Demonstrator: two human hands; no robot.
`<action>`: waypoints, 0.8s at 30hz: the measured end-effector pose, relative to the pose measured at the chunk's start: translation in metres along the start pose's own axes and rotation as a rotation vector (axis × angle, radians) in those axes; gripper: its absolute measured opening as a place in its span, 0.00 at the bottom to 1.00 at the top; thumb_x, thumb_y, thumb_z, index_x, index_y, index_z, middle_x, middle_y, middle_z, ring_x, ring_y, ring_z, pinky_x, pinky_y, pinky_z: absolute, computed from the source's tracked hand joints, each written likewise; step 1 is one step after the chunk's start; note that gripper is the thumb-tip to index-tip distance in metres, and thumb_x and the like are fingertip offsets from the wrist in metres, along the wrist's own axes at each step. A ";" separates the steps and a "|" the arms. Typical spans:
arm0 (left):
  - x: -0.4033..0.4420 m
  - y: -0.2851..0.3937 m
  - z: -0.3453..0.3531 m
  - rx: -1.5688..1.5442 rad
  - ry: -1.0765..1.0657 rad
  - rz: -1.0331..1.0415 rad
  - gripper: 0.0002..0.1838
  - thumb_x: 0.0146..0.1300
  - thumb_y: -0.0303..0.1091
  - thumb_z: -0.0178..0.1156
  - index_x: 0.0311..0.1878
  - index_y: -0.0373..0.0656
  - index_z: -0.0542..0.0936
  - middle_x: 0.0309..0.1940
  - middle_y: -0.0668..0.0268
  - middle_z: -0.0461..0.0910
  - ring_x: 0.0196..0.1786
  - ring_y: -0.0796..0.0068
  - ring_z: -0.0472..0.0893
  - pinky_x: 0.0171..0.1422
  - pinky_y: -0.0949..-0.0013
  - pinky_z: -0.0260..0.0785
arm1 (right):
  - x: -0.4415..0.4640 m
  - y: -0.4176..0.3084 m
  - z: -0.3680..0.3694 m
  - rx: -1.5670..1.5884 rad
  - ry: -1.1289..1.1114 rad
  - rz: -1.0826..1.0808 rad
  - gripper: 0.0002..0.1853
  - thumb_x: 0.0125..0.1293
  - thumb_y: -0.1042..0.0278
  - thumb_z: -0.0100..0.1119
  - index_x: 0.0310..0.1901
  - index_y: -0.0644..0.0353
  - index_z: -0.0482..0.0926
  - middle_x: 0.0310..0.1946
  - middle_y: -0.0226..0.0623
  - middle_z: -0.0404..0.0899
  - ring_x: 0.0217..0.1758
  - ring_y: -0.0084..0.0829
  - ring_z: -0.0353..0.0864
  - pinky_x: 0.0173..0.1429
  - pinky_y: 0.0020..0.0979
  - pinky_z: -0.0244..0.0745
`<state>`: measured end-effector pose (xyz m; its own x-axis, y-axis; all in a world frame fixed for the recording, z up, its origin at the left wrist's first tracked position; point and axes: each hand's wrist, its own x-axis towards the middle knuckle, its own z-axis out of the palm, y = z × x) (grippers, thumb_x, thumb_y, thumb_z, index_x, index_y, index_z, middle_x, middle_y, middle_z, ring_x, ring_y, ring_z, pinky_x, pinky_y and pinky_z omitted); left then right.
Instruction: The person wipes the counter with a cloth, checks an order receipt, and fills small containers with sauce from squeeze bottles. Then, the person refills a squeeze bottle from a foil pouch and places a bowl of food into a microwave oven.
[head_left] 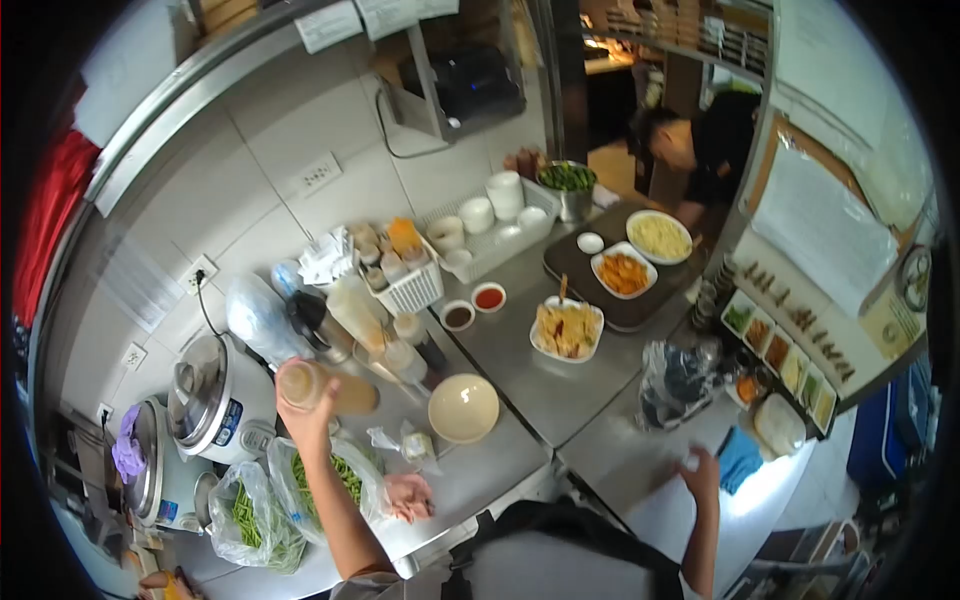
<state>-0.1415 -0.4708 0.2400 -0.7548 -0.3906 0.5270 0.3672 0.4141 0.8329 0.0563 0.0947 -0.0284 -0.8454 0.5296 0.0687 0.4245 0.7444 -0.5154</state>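
Note:
My left hand (309,415) is wrapped round a plastic bottle of tan sauce (352,393), which leans above the steel counter with its top toward me. To its right stands an empty cream bowl (464,408). Below the bottle lie plastic bags of green beans (265,520), a small knotted plastic bag (415,446) and some pieces of pink raw meat (408,497). My right hand (700,473) hovers over the right counter with nothing in it, its fingers loosely bent and apart. A blue cloth (740,460) is just beside it.
Rice cookers (215,400) stand at left, other bottles (408,362) along the wall. Sauce bowls (489,297), a noodle dish (566,330) and a dark tray (570,262) with filled dishes occupy the far counter. A topping rack (780,352) is at right. Another person (700,150) leans in beyond.

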 end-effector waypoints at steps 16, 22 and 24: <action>-0.211 0.047 0.253 -0.689 -1.539 0.241 0.28 0.40 0.39 0.71 0.50 0.48 0.79 0.49 0.66 0.80 0.71 0.63 0.63 0.72 0.54 0.52 | -0.073 -0.201 -0.004 0.758 0.004 0.050 0.42 0.41 0.59 0.75 0.60 0.62 0.67 0.50 0.45 0.78 0.52 0.41 0.80 0.52 0.34 0.76; -0.227 0.059 0.246 -0.645 -1.307 0.449 0.22 0.32 0.39 0.69 0.37 0.53 0.79 0.49 0.67 0.80 0.71 0.52 0.62 0.71 0.35 0.35 | -0.082 -0.213 0.029 0.657 0.493 0.084 0.34 0.43 0.60 0.74 0.53 0.63 0.73 0.49 0.47 0.77 0.52 0.42 0.79 0.52 0.36 0.74; -0.234 0.056 0.242 -0.633 -1.224 0.416 0.20 0.33 0.38 0.70 0.35 0.52 0.78 0.50 0.67 0.80 0.71 0.51 0.61 0.72 0.36 0.33 | -0.080 -0.218 0.036 0.546 0.603 0.132 0.34 0.44 0.59 0.73 0.53 0.63 0.73 0.50 0.49 0.77 0.54 0.45 0.77 0.53 0.37 0.73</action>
<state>-0.0758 -0.1575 0.1223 -0.3991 0.7388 0.5430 0.6030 -0.2347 0.7624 0.0193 -0.1246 0.0476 -0.4147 0.8420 0.3450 0.1593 0.4405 -0.8835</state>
